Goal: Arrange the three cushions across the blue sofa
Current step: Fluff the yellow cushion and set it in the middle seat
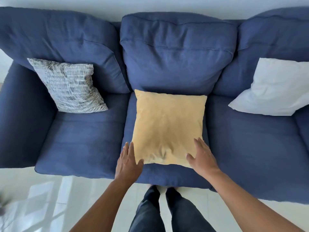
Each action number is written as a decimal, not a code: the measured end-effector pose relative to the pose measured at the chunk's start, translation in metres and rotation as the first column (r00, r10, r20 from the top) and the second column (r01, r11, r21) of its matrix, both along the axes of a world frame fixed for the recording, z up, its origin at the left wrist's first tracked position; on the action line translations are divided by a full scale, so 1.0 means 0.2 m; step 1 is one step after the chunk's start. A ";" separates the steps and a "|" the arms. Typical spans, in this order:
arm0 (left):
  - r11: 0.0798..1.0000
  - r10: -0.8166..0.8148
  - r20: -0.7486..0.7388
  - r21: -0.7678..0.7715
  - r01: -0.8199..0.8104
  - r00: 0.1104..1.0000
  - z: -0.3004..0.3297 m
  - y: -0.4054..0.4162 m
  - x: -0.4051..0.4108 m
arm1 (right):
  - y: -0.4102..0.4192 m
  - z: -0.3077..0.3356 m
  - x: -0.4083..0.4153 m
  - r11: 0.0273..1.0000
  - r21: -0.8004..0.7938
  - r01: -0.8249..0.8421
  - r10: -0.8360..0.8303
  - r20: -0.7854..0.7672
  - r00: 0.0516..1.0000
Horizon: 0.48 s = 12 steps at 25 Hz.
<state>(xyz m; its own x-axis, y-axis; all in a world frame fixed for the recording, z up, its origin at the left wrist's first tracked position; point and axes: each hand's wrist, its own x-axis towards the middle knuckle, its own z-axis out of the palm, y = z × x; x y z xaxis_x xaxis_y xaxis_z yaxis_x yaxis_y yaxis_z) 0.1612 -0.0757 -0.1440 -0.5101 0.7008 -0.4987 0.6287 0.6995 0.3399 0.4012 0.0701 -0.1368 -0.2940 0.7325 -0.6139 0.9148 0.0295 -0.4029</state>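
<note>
The blue sofa [80, 139] fills the view. A yellow cushion [168, 126] lies flat on its middle seat, far edge against the backrest. A grey-and-white patterned cushion [68, 86] leans on the left backrest, and a white cushion [274, 87] leans at the right. My left hand [129, 159] rests flat beside the yellow cushion's near left corner, thumb touching its edge. My right hand [202, 155] lies over the near right corner, fingers spread. Neither hand grips the cushion.
The sofa's left armrest [23, 118] bounds the left seat. White tiled floor [55, 198] lies in front of the sofa, where my legs in dark trousers [160, 213] stand close to the middle seat's front edge. A pale wall runs behind the backrests.
</note>
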 end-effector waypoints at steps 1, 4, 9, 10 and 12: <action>1.000 -0.007 0.009 -0.030 0.008 1.000 -0.06 0.02 -0.02 | 0.01 -0.06 0.01 0.998 -0.022 0.051 -0.051 0.006 0.999; 0.991 0.015 0.034 -0.137 -0.010 0.999 -0.24 0.07 -0.11 | 0.05 -0.24 0.08 0.969 -0.112 0.219 -0.215 0.050 0.975; 0.954 0.156 0.109 -0.272 -0.122 0.982 -0.48 0.15 -0.20 | 0.11 -0.47 0.14 0.829 -0.237 0.507 -0.491 0.129 0.862; 0.946 0.182 0.128 -0.292 -0.138 0.975 -0.50 0.16 -0.20 | 0.11 -0.52 0.16 0.786 -0.286 0.548 -0.532 0.137 0.836; 0.946 0.188 0.120 -0.289 -0.147 0.975 -0.49 0.18 -0.20 | 0.09 -0.58 0.16 0.752 -0.329 0.571 -0.569 0.113 0.815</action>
<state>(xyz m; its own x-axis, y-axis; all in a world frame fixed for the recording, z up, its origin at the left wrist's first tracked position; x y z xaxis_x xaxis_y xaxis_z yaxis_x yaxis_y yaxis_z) 0.1208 -0.0391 -0.2425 -0.5167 0.4351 -0.7374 0.4529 0.8698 0.1959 0.4341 0.0885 -0.2520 0.1156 0.5144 -0.8497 0.7210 -0.6319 -0.2845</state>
